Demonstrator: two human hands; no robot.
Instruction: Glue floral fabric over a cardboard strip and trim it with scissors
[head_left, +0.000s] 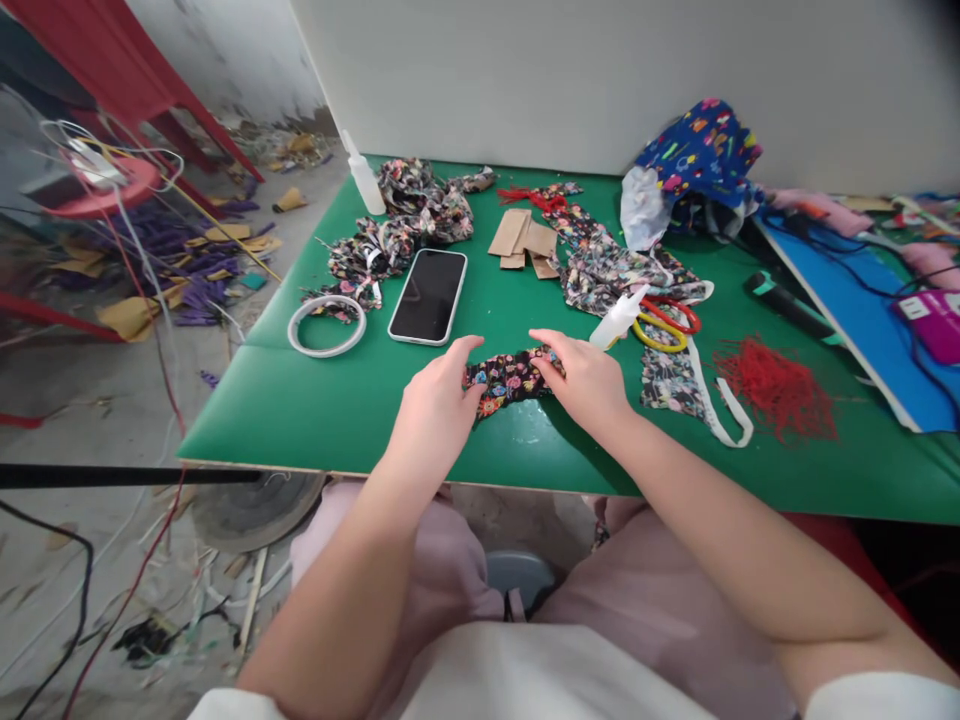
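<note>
Floral strip [514, 381], one: long axis roughly along front edge of worktop [262, 410]; left hand [433, 410] pinching left end, right hand [589, 382] the right.

One smooth, green-topped table [255, 415]. On it lie: one white ring-shaped roll [330, 353]; beside it, one rectangular black-screened phone [428, 297]; crumpled dark floral fabric [375, 245]; flat brown card pieces [512, 234]; tangled red threads [784, 390]; one flat blue board [847, 310], right.
</note>
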